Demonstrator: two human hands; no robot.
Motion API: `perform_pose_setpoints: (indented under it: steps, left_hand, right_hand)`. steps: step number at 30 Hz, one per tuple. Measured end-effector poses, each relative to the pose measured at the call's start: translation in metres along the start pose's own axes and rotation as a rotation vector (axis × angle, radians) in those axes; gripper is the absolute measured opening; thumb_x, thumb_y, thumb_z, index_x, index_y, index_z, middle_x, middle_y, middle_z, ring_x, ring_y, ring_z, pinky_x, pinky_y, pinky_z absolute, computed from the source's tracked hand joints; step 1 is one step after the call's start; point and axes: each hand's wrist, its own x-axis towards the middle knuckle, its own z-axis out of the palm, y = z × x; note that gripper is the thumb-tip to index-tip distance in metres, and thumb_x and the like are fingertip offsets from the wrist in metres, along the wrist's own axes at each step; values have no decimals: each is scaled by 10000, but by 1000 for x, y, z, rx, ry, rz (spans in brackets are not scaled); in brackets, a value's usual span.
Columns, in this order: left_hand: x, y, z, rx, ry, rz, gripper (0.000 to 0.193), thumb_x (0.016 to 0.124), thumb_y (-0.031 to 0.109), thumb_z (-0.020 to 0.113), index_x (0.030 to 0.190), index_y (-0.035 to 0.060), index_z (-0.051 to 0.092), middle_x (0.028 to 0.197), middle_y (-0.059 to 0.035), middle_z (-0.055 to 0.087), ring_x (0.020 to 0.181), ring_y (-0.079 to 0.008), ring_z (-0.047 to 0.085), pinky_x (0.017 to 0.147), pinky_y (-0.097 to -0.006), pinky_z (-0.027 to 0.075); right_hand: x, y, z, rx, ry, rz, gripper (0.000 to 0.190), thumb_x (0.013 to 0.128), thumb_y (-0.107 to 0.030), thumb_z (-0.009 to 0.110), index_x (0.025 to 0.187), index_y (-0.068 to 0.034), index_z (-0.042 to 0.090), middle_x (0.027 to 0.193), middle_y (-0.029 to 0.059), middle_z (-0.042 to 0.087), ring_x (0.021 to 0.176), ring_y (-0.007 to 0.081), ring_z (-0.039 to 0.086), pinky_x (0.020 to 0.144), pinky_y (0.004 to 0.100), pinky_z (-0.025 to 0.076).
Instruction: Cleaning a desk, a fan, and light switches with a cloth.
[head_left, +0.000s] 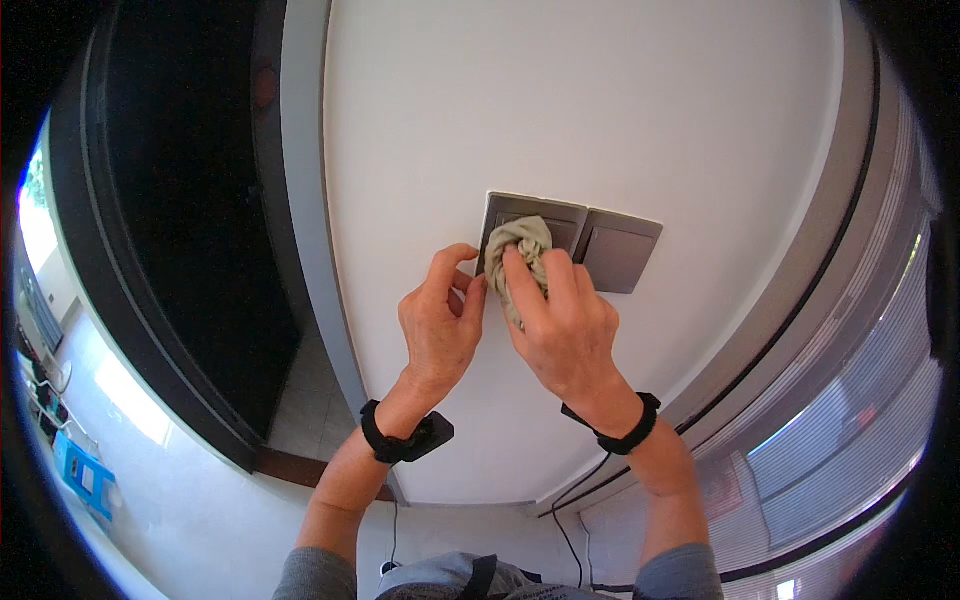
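Observation:
Two grey wall switch plates sit side by side on a white wall. My right hand (562, 322) holds a crumpled pale green cloth (517, 259) against the left switch plate (566, 211), covering much of its front. Beside that plate's left edge is my left hand (442, 322), with its thumb and forefinger apart and nothing between them. The fingertips are at the plate's edge; whether they touch it is hard to tell. To the right, the second switch plate (621, 251) is partly behind my right fingers. Each wrist wears a black strap.
A dark doorway (187, 187) with a grey frame (307, 187) lies to the left. On the right are a window or door frame (810, 247) and ribbed translucent panels (840, 450). Black cables (559, 517) run near the floor. A blue plastic stool (84, 474) stands far left.

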Motion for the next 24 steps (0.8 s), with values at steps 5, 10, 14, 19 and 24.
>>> perform_pose_setpoints:
  steps: [5,10,14,19,24]
  left_hand:
    - [-3,-2,3,14,6,62,361,749,-27,634,1084,76,549,592,-40,571,429,-105,509,428,-239,393]
    - [-4,-6,12,-31,44,95,404,730,-53,630,1104,69,536,592,-43,567,476,-117,556,465,-228,432]
    - [-3,-5,11,-45,29,141,435,721,-65,629,1122,64,520,586,-46,560,503,-120,575,486,-230,454]
    - [-3,-2,10,-56,16,83,434,716,-76,617,1115,61,517,583,-44,556,511,-117,581,492,-231,460]
    - [-2,0,12,-48,38,65,420,723,-76,611,1109,57,513,578,-40,550,506,-119,578,486,-230,457]
  right_hand:
    - [1,10,-3,18,10,-40,343,655,-110,634,995,-74,601,788,33,467,599,144,514,438,234,473]
    - [7,3,1,5,22,18,352,661,-114,628,1009,-70,600,793,35,477,594,139,518,434,232,472]
    - [-9,-3,-2,18,-53,33,424,593,-112,689,1010,-91,614,808,32,483,612,154,533,448,249,462]
    - [9,10,-19,142,-64,40,359,656,-119,641,1010,-73,604,819,51,487,616,166,546,434,261,479]
    - [11,-1,-10,60,-119,72,354,668,-115,640,1018,-74,604,831,60,488,616,175,566,439,282,494]
